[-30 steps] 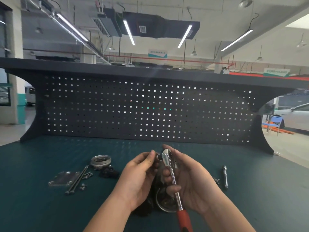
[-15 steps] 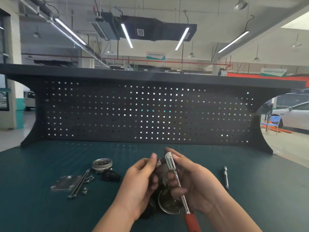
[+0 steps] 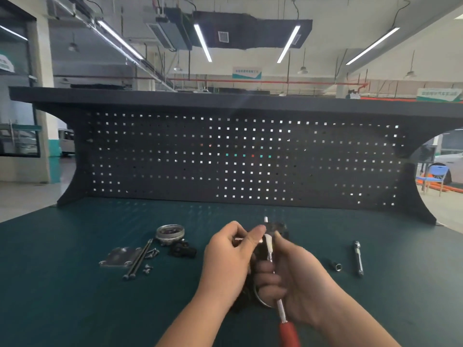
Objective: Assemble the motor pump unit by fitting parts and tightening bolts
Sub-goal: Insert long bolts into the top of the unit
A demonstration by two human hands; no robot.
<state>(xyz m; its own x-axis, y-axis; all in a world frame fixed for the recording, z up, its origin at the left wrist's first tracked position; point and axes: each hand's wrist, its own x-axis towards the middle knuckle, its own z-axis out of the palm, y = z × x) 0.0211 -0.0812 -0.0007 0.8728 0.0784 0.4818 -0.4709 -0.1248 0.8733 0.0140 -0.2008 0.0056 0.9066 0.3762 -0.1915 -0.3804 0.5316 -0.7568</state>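
My right hand grips a ratchet wrench by its chrome shaft, the red handle pointing toward me. My left hand pinches a small metal piece at the ratchet's head. Behind and below both hands stands the dark motor pump body, mostly hidden, with a thin shaft sticking up from its top. A round metal ring shows under my right hand. The picture is blurred around the fingers.
Left of my hands on the green bench lie a metal plate, two long bolts, small screws, a round metal cap and a black part. At the right lie a socket and an extension bar. A pegboard closes the back.
Both hands and the ratchet have shifted slightly right and up. My left fingers have closed tighter at the ratchet's head. The camera view has tilted, and a socket now shows on the right.
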